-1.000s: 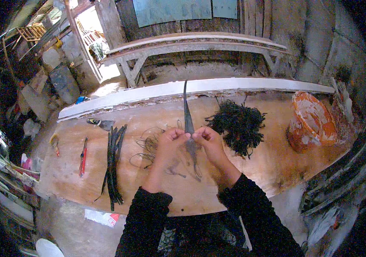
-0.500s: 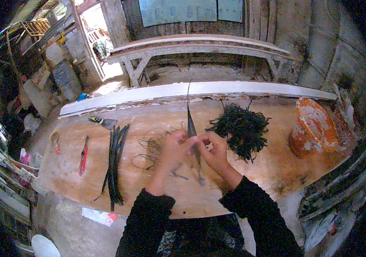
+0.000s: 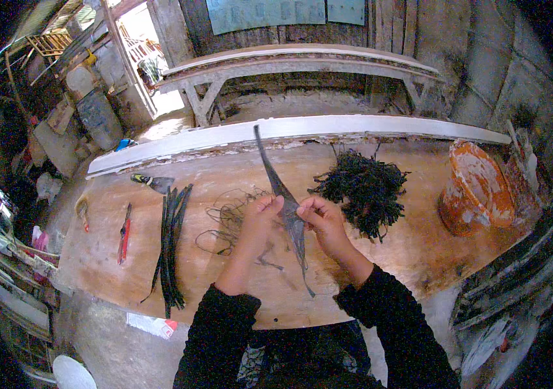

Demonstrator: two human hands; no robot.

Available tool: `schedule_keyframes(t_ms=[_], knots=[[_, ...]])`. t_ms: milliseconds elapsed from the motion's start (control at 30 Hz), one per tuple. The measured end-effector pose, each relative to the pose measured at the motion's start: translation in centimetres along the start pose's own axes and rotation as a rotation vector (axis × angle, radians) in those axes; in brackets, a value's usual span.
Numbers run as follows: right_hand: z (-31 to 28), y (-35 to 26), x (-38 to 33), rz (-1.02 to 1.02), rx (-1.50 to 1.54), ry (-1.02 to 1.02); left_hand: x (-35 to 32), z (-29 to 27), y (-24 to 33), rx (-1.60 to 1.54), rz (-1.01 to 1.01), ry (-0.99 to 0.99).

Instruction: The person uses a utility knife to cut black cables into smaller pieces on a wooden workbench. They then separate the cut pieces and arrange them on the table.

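Observation:
Over the middle of the wooden table, a thin dark grey mesh-like strip [image 3: 294, 228] is spread between my hands, broad in the middle with long narrow ends. My left hand [image 3: 260, 219] pinches its left edge, and my right hand [image 3: 327, 227] pinches its right edge. Under and beside my left hand lie thin tangled loops of cord [image 3: 219, 223]. A bundle of long black strips [image 3: 172, 249] rests farther left. To the right of my right hand sits a heap of short black strips [image 3: 364, 194], which look knotted.
On the tabletop's [image 3: 104, 269] left side lie a red-handled tool [image 3: 124, 238], a small brush [image 3: 82, 215] and a scraper [image 3: 153, 182]. A tipped orange bucket [image 3: 452, 217], smeared white, is at the right. A long white board [image 3: 302, 129] borders the far edge, before a bench [image 3: 276, 67].
The dark strip, narrow and folded before, is now opened wider. My hands have drawn slightly apart, and the strip's upper end has swung left.

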State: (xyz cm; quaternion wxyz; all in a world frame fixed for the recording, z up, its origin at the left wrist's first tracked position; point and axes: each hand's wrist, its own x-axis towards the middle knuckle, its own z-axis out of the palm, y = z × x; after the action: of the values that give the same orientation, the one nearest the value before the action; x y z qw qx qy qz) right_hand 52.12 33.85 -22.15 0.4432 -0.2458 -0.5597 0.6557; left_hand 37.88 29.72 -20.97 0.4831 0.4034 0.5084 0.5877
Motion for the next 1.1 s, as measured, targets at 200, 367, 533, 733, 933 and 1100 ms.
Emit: schedule_keyframes(t_ms=[200, 367, 533, 733, 933, 1100], knots=[[-0.3, 0.7, 0.2, 0.066, 0.089, -0.046, -0.1, 1.2, 0.0, -0.211, 0.014, 0.046], [-0.2, 0.6, 0.3, 0.000, 0.116, 0.023, -0.5, 1.7, 0.3, 0.076, 0.191, -0.095], [-0.1, 0.2, 0.3, 0.001, 0.154, 0.050, 0.0, 1.0, -0.2, 0.071, 0.169, -0.112], [-0.3, 0.2, 0.2, -0.079, -0.009, 0.052, -0.3, 0.9, 0.4, 0.164, 0.183, -0.097], [-0.1, -0.2, 0.1, -0.105, -0.040, 0.063, -0.2, 0.7, 0.4, 0.174, 0.179, -0.099], [-0.8, 0.6, 0.4, -0.117, -0.072, 0.038, -0.3, 0.9, 0.5, 0.253, 0.199, -0.127]])
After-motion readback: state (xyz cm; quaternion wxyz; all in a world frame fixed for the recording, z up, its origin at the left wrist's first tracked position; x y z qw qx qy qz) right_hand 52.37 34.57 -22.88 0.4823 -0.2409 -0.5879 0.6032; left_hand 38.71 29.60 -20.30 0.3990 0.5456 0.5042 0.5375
